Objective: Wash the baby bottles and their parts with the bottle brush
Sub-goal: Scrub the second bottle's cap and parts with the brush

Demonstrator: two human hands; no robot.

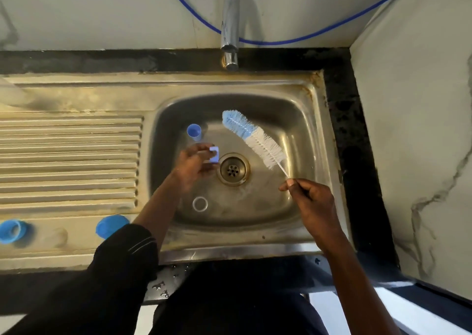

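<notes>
Both hands flank the drain (233,169): my left hand (191,171) pinches a small blue part (214,154), my right hand (310,201) grips the bottle brush (252,138) (bristles slanting leftward beyond the drain).

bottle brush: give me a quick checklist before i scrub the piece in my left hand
1. Right hand grips the bottle brush by its wire stem: ok.
2. Left hand holds the small blue part over the sink: ok.
3. Brush touching the part: not ok, the brush head is apart from it.
4. Tap running: not ok, no stream visible.
5. Drain uncovered: ok; the clear ring lies apart from it.
6. Soap on the brush: cannot tell.
</notes>
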